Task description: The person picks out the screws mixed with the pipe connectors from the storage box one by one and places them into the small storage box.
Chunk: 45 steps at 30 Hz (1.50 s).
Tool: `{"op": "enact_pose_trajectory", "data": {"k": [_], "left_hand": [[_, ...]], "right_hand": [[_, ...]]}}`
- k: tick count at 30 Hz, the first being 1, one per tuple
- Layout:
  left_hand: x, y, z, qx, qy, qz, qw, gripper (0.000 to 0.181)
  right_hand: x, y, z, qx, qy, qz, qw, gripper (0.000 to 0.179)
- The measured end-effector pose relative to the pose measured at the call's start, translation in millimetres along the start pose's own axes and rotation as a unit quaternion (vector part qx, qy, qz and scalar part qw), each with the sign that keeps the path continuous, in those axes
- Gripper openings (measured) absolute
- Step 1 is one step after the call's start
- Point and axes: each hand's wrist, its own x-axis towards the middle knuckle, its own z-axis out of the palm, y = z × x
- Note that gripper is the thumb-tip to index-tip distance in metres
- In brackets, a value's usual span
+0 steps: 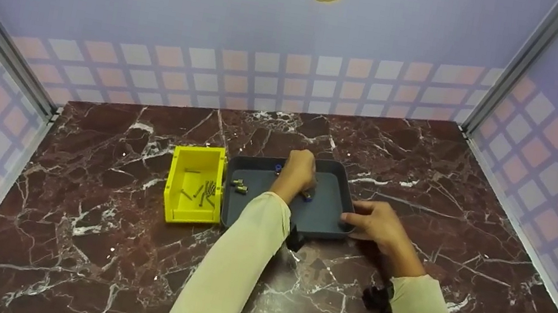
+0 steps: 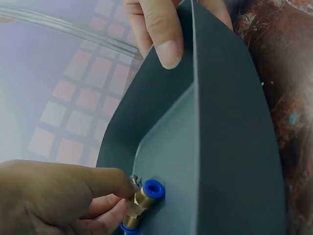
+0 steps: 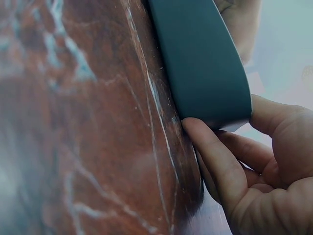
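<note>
My left hand [image 1: 300, 172] reaches down into a dark grey tray [image 1: 321, 226]. In the left wrist view, its fingertips pinch a small silver screw [image 2: 133, 179], mostly hidden by the fingers. Right beside them lies a brass tube fitting with blue ends [image 2: 153, 189]. At the tray's right end, my right hand [image 1: 377, 227] grips the wall, thumb over the rim and the other fingers outside. Small brass fittings [image 1: 241, 189] lie in the tray's left part, and a blue-ended piece [image 1: 278, 168] shows just left of my left hand.
A yellow bin [image 1: 190, 215] stands against the tray's left side, with several screws [image 1: 210, 188] on its floor. The dark red marbled tabletop [image 1: 86, 260] runs back to patterned panels [image 1: 279, 20] behind and at both sides.
</note>
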Motion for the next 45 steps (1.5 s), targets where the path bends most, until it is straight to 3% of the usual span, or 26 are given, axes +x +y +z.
{"op": "enact_pose_trajectory", "data": {"k": [6,10,20,28,32,36,40,45], "left_hand": [[-3.0,-10.2,-11.9,-0.092,0.01,-0.009,0.9956,0.008],[-9.1,-14.9,-27.3,-0.14,0.01,-0.022,0.9898,0.016],[-35.3,-36.0,-90.5,-0.256,0.02,-0.04,0.9658,0.016],[-58.6,-68.2,-130.9,-0.299,0.022,-0.054,0.9526,0.019],[-72.5,-91.4,-147.0,-0.305,0.019,-0.081,0.9488,0.023],[-86.1,-119.1,-157.7,-0.288,0.025,-0.101,0.9518,0.027],[-97.6,-143.7,-160.2,-0.268,0.031,-0.123,0.9551,0.028],[-108.0,-161.2,-157.8,-0.229,0.037,-0.138,0.963,0.026]], "right_hand": [[0.8,0.3,1.8,0.0,-0.001,-0.002,1.0,0.055],[0.3,-0.3,2.1,0.0,-0.002,-0.001,1.0,0.056],[-0.7,-0.7,0.5,-0.001,0.001,0.0,1.0,0.059],[-0.1,0.8,1.6,0.007,-0.001,0.002,1.0,0.06],[0.5,1.1,2.9,0.009,0.0,0.005,0.9999,0.061],[0.8,0.8,2.6,0.009,-0.004,0.004,0.9999,0.061],[-0.3,-0.1,1.2,0.006,-0.005,0.003,1.0,0.062],[-1.1,-1.0,-0.1,-0.004,-0.001,0.001,1.0,0.065]]}}
